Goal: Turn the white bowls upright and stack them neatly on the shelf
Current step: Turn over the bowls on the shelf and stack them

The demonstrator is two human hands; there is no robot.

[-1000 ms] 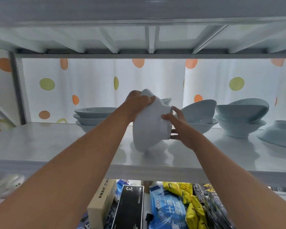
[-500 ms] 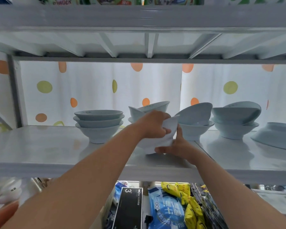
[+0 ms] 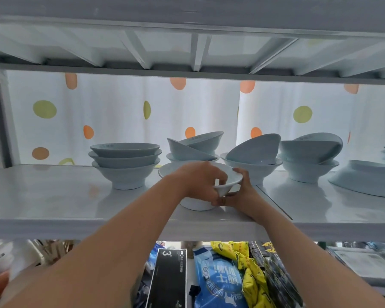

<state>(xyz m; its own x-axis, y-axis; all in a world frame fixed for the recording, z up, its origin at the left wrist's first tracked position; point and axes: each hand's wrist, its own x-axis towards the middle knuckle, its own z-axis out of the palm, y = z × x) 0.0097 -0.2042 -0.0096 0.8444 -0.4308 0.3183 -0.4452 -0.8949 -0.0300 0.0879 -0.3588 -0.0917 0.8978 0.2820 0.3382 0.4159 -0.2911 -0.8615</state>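
A white bowl (image 3: 228,186) stands upright on the white shelf (image 3: 53,196), near its front edge at the middle. My left hand (image 3: 198,180) covers its near rim and my right hand (image 3: 242,190) grips its right side; both hold it. A neat stack of three upright bowls (image 3: 125,163) stands to the left. Behind the held bowl is a pile with tilted bowls (image 3: 193,145). To the right, a tilted bowl rests in an upright one (image 3: 253,161), then another such pair (image 3: 309,158). An upside-down bowl (image 3: 365,178) lies at the far right.
The shelf above (image 3: 191,41) hangs low over the bowls. A dotted curtain (image 3: 120,112) closes the back. Below the shelf lie a black box (image 3: 168,278), a blue bag (image 3: 216,281) and yellow packets (image 3: 249,278).
The bowl was on its edge in both hands; it has been turned rim-up and lowered onto the shelf. My hands came down with it and still hold it.
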